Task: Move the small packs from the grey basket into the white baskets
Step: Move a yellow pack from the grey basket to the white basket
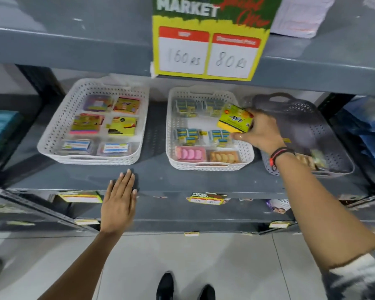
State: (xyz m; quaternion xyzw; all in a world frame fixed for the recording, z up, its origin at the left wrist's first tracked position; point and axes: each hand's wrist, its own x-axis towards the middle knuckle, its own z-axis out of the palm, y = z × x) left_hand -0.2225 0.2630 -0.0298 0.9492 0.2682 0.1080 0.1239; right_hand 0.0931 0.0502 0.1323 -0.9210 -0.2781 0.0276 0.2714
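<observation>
My right hand (261, 135) grips a small yellow-green pack (234, 120) and holds it over the right rim of the middle white basket (171, 135), which has several small packs laid out in rows. The grey basket (325, 131) stands to the right on the same shelf, with a few packs (312, 161) left in its front corner, partly hidden by my wrist. A second white basket (52, 135) at the left holds several colourful packs. My left hand (119, 198) lies flat, fingers spread, on the front edge of the shelf, holding nothing.
A yellow-green price sign (208, 40) hangs from the shelf above, over the baskets. Blue packaged goods (368, 131) fill the bay at the far right, teal items (0, 131) the left. Price tags (206, 199) line the shelf edge. My black shoes (184, 286) stand on the tiled floor.
</observation>
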